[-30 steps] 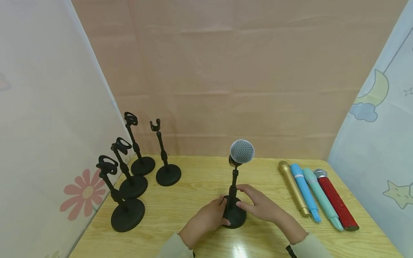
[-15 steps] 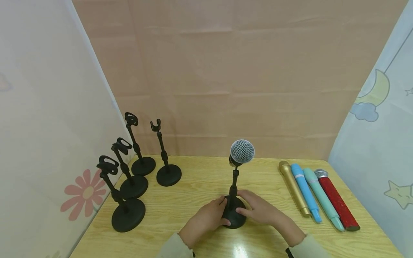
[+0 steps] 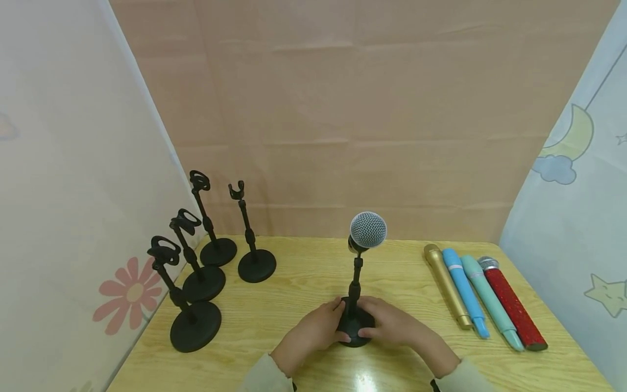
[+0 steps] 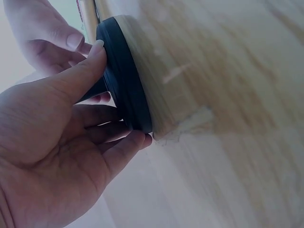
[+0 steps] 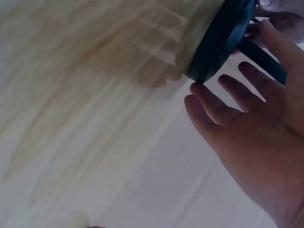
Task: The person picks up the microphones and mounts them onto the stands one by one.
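Observation:
A microphone (image 3: pixel 368 230) with a silver mesh head sits upright in a black desktop microphone stand (image 3: pixel 350 325) in front of me. My left hand (image 3: pixel 319 328) grips the left side of its round base, thumb on one face and fingers round the rim, as the left wrist view shows. From the right, my right hand (image 3: pixel 392 325) holds the same base, its thumb on top. In the right wrist view the fingers (image 5: pixel 213 102) are bent, tips right at the rim of the base. The base stands on the wooden table (image 3: pixel 313 272).
Several black stands (image 3: pixel 196 325) without microphones stand at the left. On the right lie a gold microphone (image 3: pixel 446 286), a blue one (image 3: pixel 465 294), a mint-green one (image 3: pixel 492 302) and a red one (image 3: pixel 514 307), side by side. Brown paper (image 3: pixel 313 136) covers the back wall.
My right hand has moved in onto the base, its fingers lowering and its thumb coming down closer to the front. The left hand and the microphone stand have stayed put.

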`<move>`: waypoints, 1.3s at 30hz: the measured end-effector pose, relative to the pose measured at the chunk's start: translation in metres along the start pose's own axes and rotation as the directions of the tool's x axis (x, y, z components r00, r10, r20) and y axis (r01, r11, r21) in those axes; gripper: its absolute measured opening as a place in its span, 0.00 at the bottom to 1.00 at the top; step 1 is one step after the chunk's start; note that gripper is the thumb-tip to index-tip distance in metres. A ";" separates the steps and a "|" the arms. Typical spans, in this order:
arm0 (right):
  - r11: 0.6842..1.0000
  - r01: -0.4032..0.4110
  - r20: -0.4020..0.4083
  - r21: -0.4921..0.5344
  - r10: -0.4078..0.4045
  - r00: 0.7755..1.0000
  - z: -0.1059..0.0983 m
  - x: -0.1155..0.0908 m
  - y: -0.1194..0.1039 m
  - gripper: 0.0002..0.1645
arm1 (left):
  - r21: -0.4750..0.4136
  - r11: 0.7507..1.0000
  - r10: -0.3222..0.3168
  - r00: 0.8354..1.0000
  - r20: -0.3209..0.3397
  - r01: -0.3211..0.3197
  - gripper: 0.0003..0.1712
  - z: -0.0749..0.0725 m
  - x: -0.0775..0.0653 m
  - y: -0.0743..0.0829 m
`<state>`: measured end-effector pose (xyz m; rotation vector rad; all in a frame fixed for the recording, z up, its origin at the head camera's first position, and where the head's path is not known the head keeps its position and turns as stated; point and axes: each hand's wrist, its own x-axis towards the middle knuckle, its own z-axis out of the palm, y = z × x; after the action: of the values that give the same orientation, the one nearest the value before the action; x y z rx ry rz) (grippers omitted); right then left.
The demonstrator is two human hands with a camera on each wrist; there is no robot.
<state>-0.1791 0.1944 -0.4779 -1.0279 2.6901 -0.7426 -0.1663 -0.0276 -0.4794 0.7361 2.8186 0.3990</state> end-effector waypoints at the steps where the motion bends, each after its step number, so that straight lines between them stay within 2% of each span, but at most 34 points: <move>1: 1.000 0.000 0.006 -0.013 0.000 1.000 0.000 -0.001 0.000 0.36 | -0.003 1.000 0.001 1.000 0.001 -0.001 0.47 0.000 0.000 0.000; 10: 0.996 -0.021 0.026 -0.084 0.023 0.999 0.004 -0.004 -0.003 0.38 | -0.035 0.999 0.001 1.000 0.019 0.000 0.45 -0.002 -0.001 -0.001; 13: 0.996 -0.041 0.010 -0.085 0.042 0.999 0.004 -0.003 -0.005 0.39 | -0.087 0.996 -0.005 1.000 0.012 0.006 0.44 -0.004 0.001 -0.003; 17: 0.994 -0.050 -0.009 -0.096 0.050 0.999 0.005 -0.002 -0.004 0.40 | -0.159 0.987 0.011 1.000 -0.028 -0.015 0.41 -0.012 0.006 -0.007; 22: 0.995 -0.048 -0.019 -0.092 0.046 0.999 0.004 -0.002 -0.005 0.41 | -0.227 0.969 0.073 0.991 -0.110 -0.096 0.36 -0.020 0.010 -0.009; 26: 0.992 -0.042 -0.022 -0.123 0.039 0.999 0.002 -0.002 -0.006 0.42 | -0.358 0.920 0.096 0.979 -0.182 -0.157 0.32 -0.027 0.011 -0.008; 31: 0.989 -0.050 0.000 -0.141 0.050 0.999 0.003 -0.001 -0.007 0.41 | -0.539 0.806 0.120 0.960 -0.255 -0.244 0.30 -0.033 0.013 -0.006; 33: 0.988 -0.059 0.008 -0.143 0.061 0.998 0.003 -0.001 -0.007 0.39 | -0.582 0.765 0.133 0.952 -0.276 -0.276 0.29 -0.034 0.014 -0.006; 39: 0.989 -0.064 0.001 -0.131 0.065 0.998 0.003 -0.002 -0.008 0.40 | -0.656 0.672 0.198 0.937 -0.287 -0.343 0.24 -0.038 0.019 -0.005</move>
<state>-0.1722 0.1892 -0.4770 -0.9640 2.7842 -0.5577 -0.1947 -0.0301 -0.4478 0.9534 2.3696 1.5639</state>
